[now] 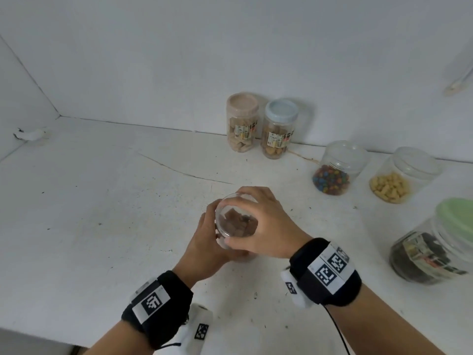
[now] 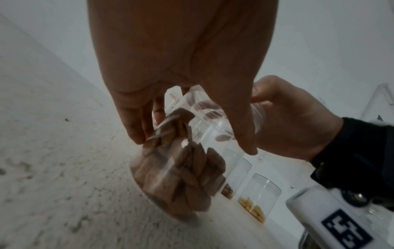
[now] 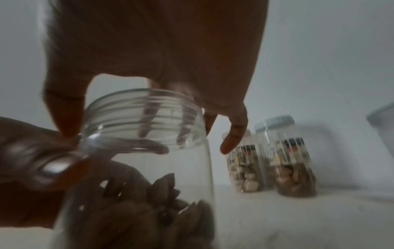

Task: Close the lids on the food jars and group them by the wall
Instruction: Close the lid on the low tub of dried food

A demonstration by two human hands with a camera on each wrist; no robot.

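A clear jar of brown pieces (image 1: 238,228) stands on the white table at the centre. My left hand (image 1: 210,226) grips its body from the left. My right hand (image 1: 238,217) grips the clear threaded lid (image 1: 230,211) from above, over the jar's mouth. In the right wrist view the lid (image 3: 145,118) sits slightly tilted on the jar (image 3: 153,193), held between thumb and fingers (image 3: 231,143), and the picture is blurred. The left wrist view shows my left fingers (image 2: 136,134) wrapped round the jar (image 2: 181,171) and my right hand (image 2: 294,128) on top.
Two lidded jars, pink-lidded (image 1: 242,123) and blue-lidded (image 1: 279,129), stand side by side at the wall. To the right stand a jar of coloured candies (image 1: 332,172), a jar of yellow pieces (image 1: 399,178) and a green-lidded dark jar (image 1: 435,244). The table's front edge (image 1: 38,334) is at the lower left.
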